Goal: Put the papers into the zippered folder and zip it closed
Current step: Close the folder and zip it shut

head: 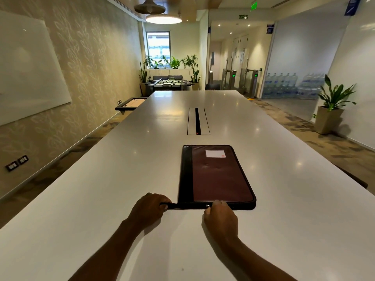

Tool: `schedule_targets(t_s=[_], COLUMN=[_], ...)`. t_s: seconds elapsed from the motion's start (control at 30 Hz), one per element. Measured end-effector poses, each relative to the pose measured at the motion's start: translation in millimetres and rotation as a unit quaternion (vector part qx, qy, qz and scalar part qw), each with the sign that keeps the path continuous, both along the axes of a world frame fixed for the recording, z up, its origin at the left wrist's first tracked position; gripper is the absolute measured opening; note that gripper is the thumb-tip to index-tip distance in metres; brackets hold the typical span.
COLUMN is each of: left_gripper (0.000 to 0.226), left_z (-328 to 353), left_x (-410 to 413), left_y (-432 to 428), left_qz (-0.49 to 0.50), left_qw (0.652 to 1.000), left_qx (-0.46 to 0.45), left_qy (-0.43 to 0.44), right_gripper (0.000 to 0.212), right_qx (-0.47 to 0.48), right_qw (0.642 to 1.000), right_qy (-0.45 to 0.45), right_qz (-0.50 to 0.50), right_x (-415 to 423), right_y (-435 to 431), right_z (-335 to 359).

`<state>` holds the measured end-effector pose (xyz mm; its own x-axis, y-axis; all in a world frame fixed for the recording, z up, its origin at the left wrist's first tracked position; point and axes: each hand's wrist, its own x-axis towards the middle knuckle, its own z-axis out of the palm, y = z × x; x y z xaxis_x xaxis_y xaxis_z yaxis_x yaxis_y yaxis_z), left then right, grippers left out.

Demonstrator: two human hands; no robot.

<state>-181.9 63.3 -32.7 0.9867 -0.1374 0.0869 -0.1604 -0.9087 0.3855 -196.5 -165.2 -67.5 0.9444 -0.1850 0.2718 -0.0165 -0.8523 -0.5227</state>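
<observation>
A dark brown zippered folder (pixel 219 177) with a black spine and a white label lies flat and closed on the long white table (pixel 101 199). My left hand (pixel 149 207) pinches a black strap that sticks out from the folder's near left corner. At the folder's near edge my right hand (pixel 220 217) pinches the zipper pull, roughly at the middle of that edge. No papers are visible.
A cable slot (pixel 198 121) is set into the table beyond the folder. A potted plant (pixel 330 110) stands on the floor to the right, a whiteboard (pixel 28 65) hangs on the left wall, and a foosball table (pixel 168 82) stands past the table's far end.
</observation>
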Motion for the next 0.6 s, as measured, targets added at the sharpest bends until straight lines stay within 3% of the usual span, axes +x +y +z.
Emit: schedule_targets(t_s=[0.2, 0.43, 0.53, 0.6], left_gripper=[0.027, 0.025, 0.019, 0.029], left_z=[0, 8, 27, 42], left_x=[2, 9, 17, 24], left_y=[-2, -7, -28, -60], left_qz=[0.004, 0.018, 0.03, 0.028], left_qw=[1.0, 0.998, 0.985, 0.976], left_qx=[0.017, 0.04, 0.155, 0.214], left_qy=[0.005, 0.033, 0.073, 0.03], right_gripper=[0.024, 0.019, 0.023, 0.024], right_qx=[0.043, -0.005, -0.032, -0.039], right_qw=[0.997, 0.995, 0.997, 0.999], right_qy=[-0.018, 0.001, 0.014, 0.021], right_qz=[-0.063, -0.103, -0.066, -0.03], right_x=[1, 10, 16, 19], right_y=[-50, -125, -144, -151], right_z=[-2, 3, 5, 5])
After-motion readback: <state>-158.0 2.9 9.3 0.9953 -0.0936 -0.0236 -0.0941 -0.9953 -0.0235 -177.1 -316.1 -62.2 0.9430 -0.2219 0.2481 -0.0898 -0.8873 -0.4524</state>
